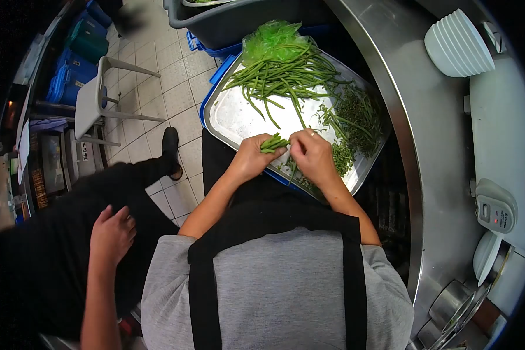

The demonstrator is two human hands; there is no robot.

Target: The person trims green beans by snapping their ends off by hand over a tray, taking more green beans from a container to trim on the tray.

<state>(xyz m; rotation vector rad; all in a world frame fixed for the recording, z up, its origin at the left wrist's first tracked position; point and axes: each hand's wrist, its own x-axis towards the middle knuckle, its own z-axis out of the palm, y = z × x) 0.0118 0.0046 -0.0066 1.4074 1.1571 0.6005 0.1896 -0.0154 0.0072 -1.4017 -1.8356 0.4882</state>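
green beans (274, 143) sit bunched in the left hand (255, 154) above the tray (230, 114).

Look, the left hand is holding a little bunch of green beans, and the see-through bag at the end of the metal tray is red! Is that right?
Not quite: the see-through bag is green, not red, as the head view shows. The left hand is indeed holding a little bunch of green beans, and the bag is at the end of the metal tray.
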